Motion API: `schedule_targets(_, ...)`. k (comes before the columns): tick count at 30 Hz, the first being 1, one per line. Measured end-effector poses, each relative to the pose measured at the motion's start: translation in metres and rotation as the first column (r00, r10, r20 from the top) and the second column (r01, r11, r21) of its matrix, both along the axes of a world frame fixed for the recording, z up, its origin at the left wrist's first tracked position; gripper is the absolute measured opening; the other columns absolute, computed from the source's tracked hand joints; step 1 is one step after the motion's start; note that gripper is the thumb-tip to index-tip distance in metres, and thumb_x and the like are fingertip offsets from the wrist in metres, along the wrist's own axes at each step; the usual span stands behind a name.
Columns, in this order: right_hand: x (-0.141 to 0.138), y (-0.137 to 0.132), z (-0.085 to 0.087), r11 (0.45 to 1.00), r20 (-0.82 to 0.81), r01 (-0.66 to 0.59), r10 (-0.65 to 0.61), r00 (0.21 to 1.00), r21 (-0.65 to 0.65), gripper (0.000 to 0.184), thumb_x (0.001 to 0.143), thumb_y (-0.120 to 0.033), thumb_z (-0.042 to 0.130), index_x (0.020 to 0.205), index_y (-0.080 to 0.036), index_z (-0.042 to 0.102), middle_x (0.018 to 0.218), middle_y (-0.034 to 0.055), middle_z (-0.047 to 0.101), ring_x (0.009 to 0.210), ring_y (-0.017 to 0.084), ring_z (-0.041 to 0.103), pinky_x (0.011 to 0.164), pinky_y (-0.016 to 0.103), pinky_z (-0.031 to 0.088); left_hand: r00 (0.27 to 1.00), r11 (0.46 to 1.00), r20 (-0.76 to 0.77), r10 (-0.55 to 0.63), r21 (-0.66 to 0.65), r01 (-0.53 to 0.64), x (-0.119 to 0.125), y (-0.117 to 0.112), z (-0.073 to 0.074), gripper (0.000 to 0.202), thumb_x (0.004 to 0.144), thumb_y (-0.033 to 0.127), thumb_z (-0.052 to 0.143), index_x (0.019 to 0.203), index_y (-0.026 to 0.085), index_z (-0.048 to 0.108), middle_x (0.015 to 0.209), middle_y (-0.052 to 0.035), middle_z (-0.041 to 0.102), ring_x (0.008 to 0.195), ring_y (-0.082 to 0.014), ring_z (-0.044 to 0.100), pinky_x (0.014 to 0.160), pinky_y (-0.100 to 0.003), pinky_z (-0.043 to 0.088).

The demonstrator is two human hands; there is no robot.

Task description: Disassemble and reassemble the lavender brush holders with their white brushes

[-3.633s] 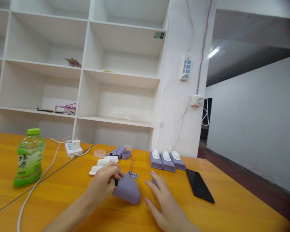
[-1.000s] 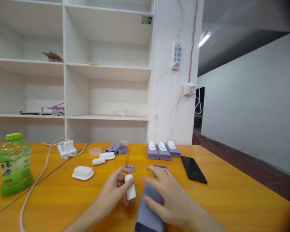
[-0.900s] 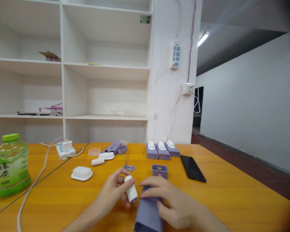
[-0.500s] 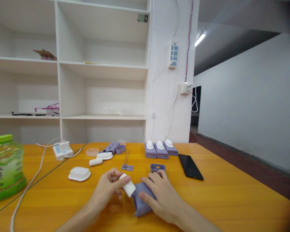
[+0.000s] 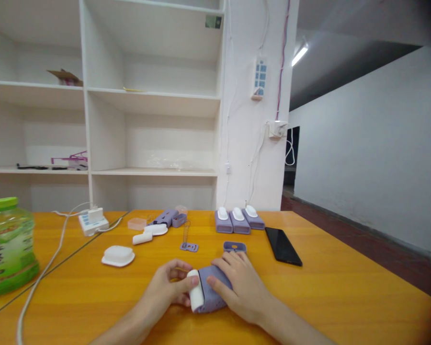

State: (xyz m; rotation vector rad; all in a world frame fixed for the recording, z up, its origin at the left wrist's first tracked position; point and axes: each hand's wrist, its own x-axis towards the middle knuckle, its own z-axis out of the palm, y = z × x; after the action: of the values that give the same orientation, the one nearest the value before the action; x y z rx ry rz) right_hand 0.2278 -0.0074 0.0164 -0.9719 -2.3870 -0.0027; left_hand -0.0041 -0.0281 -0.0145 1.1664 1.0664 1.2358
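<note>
My left hand pinches a white rounded plastic cap between thumb and fingers. The cap sits against the left end of a purple plastic housing, with a thin dark line between the two. My right hand lies over the right part of the housing, thumb on top and fingers round its far side. Just beyond my right fingers rests a small purple open-topped part. Farther left are a flat purple piece with a coil spring and a white plastic cover.
Three purple housings with white tops stand in a row at the back. A black phone lies at right. More white parts, a power strip, a white cable and a green-capped jar are at left.
My left hand has brought the white cap from a tilted position to flush against the housing's left end. The housing has turned slightly under my right hand.
</note>
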Motion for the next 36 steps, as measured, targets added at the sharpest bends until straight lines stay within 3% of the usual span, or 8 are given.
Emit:
schedule_targets(6, -0.001, -0.001, -0.002, 1.000, -0.004, 0.013, -0.013, 1.000, 0.004, 0.032, 0.102, -0.053, 0.048, 0.111, -0.027, 0.065, 0.105, 0.0044, 0.066, 0.102, 0.027, 0.057, 0.097, 0.045, 0.037, 0.999, 1.000, 0.035, 0.014, -0.008, -0.013, 0.001, 0.000, 0.002, 0.050, 0.065, 0.048, 0.092, 0.090, 0.014, 0.065, 0.083, -0.0040, 0.073, 0.065, -0.0147, 0.071, 0.060, -0.024, 0.058)
schedule_targets(12, -0.002, -0.002, -0.002, 1.000, -0.010, 0.008, -0.008, 1.000, 0.008, 0.031, 0.103, -0.052, 0.048, 0.111, -0.027, 0.065, 0.104, 0.0038, 0.066, 0.103, 0.026, 0.058, 0.097, 0.045, 0.036, 0.998, 0.999, 0.048, -0.033, -0.023, 0.034, 0.003, -0.003, 0.003, 0.051, 0.067, 0.050, 0.090, 0.092, 0.010, 0.070, 0.081, -0.0064, 0.074, 0.062, -0.0142, 0.069, 0.059, -0.024, 0.057)
schedule_targets(19, -0.003, -0.002, -0.002, 1.000, -0.016, 0.019, -0.019, 1.000, 0.023, 0.032, 0.103, -0.052, 0.048, 0.112, -0.027, 0.065, 0.104, 0.0046, 0.067, 0.104, 0.026, 0.058, 0.099, 0.045, 0.036, 0.999, 1.000, 0.036, 0.000, -0.027, 0.001, 0.004, -0.003, 0.000, 0.052, 0.066, 0.050, 0.091, 0.088, 0.014, 0.061, 0.077, -0.0029, 0.073, 0.059, -0.0140, 0.069, 0.058, -0.026, 0.059)
schedule_targets(28, -0.003, -0.002, -0.003, 0.999, -0.020, 0.028, -0.027, 0.999, 0.032, 0.033, 0.102, -0.053, 0.049, 0.112, -0.026, 0.066, 0.105, 0.0056, 0.068, 0.104, 0.027, 0.059, 0.099, 0.046, 0.036, 1.000, 0.997, 0.006, -0.003, -0.071, 0.003, 0.012, -0.016, 0.019, 0.053, 0.065, 0.051, 0.091, 0.083, 0.017, 0.054, 0.071, -0.0035, 0.074, 0.056, -0.0137, 0.069, 0.057, -0.024, 0.058)
schedule_targets(32, -0.004, -0.002, -0.005, 0.999, -0.044, 0.041, -0.040, 0.998, 0.030, 0.035, 0.101, -0.054, 0.050, 0.113, -0.026, 0.066, 0.105, 0.0057, 0.068, 0.104, 0.028, 0.059, 0.099, 0.046, 0.037, 0.998, 0.996, -0.062, -0.002, -0.086, -0.004, 0.012, -0.016, 0.020, 0.054, 0.066, 0.055, 0.087, 0.083, 0.019, 0.050, 0.068, -0.0034, 0.074, 0.052, -0.0139, 0.067, 0.054, -0.025, 0.057)
schedule_targets(36, -0.003, -0.002, -0.009, 0.998, -0.053, 0.060, -0.059, 0.997, 0.026, 0.039, 0.100, -0.058, 0.050, 0.115, -0.026, 0.066, 0.107, 0.0070, 0.067, 0.106, 0.029, 0.059, 0.097, 0.045, 0.039, 0.978, 0.999, -0.205, 0.025, -0.026, -0.031, 0.016, -0.014, 0.015, 0.055, 0.070, 0.067, 0.077, 0.087, 0.020, 0.054, 0.073, -0.0060, 0.073, 0.059, -0.0224, 0.069, 0.043, -0.027, 0.052)
